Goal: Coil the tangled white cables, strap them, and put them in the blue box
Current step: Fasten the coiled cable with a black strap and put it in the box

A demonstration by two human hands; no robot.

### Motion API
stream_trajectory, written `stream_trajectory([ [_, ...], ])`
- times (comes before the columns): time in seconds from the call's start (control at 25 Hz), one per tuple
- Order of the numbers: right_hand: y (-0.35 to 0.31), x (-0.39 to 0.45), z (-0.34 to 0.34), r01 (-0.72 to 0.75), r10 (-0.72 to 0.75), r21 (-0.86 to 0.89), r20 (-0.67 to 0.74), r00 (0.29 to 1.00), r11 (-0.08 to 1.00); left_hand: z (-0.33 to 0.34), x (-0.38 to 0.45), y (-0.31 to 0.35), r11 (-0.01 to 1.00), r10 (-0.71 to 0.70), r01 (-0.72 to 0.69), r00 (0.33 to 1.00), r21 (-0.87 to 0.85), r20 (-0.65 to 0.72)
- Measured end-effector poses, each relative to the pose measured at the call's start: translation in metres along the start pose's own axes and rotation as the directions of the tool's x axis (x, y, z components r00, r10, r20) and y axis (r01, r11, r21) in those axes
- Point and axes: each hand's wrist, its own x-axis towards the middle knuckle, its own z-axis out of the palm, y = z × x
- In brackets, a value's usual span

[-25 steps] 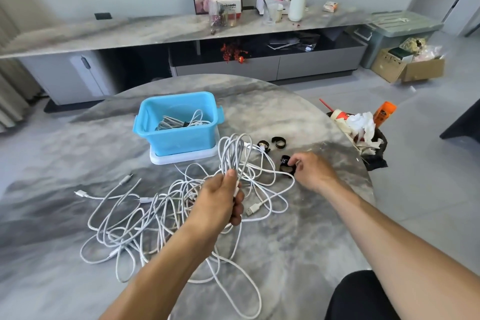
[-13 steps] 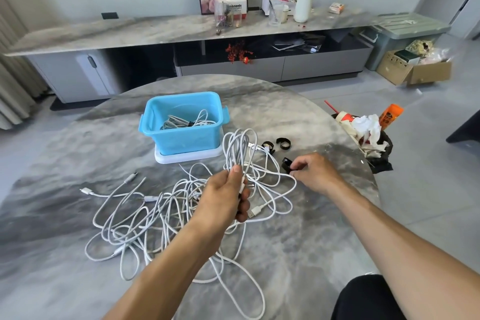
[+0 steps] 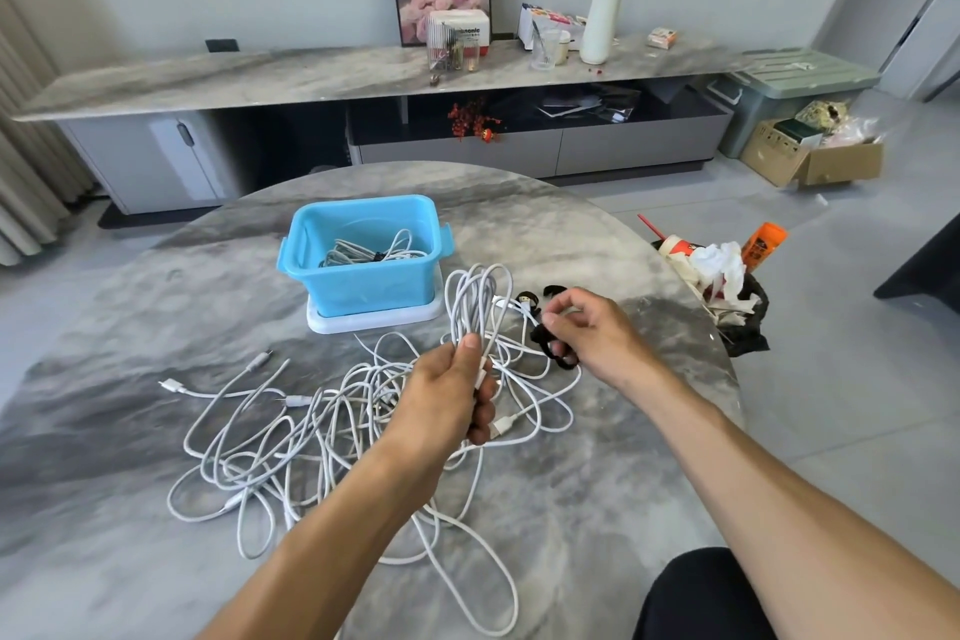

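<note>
Right hand (image 3: 587,333) lifted black strap (image 3: 553,351) off table; left hand (image 3: 447,400) still grips coiled cable (image 3: 475,299)

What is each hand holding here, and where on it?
Left hand grips the coiled white cable at its lower end; right hand pinches a black strap at its upper end.

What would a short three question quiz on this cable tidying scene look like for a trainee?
1. True or false: the blue box already holds a strapped cable.
2. Which hand holds the coiled cable? A left, B right, C neither.
3. Fill in: the right hand holds a black ____.

Key:
1. True: a bundled cable lies inside the box.
2. A: the left hand has its grip round the coil, loops standing upward.
3. Strap: more straps lie on the table behind it.
</note>
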Motion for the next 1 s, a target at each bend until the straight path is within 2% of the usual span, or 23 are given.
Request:
stream_trajectory([
  [0.12,-0.016,-0.009,0.004,-0.033,0.031,0.08,0.026,0.999,0.996,0.001,-0.001,0.002,1.0,0.003,-0.003,1.0,-0.017,-0.012],
  [0.24,-0.043,-0.019,0.01,-0.088,0.084,0.304,0.024,0.996,0.949,0.002,-0.001,0.002,1.0,0.007,-0.008,1.0,-0.027,-0.025],
  [0.4,-0.069,-0.036,0.015,-0.161,0.079,0.464,0.191,0.978,0.871,0.003,-0.001,0.002,0.999,0.023,-0.025,0.999,-0.035,-0.048],
  [0.56,-0.073,-0.041,0.015,-0.205,0.073,0.519,0.263,0.962,0.83,0.002,-0.001,0.003,0.997,0.027,-0.032,0.997,-0.073,-0.069],
  [0.76,-0.069,-0.04,0.009,-0.216,0.062,0.532,0.291,0.955,0.819,-0.002,0.004,0.002,0.994,0.012,-0.023,0.995,-0.111,-0.098],
  [1.0,-0.07,-0.038,0.016,-0.251,0.079,0.621,0.291,0.954,0.743,-0.002,0.006,0.003,0.992,-0.008,-0.007,0.993,-0.124,-0.115],
])
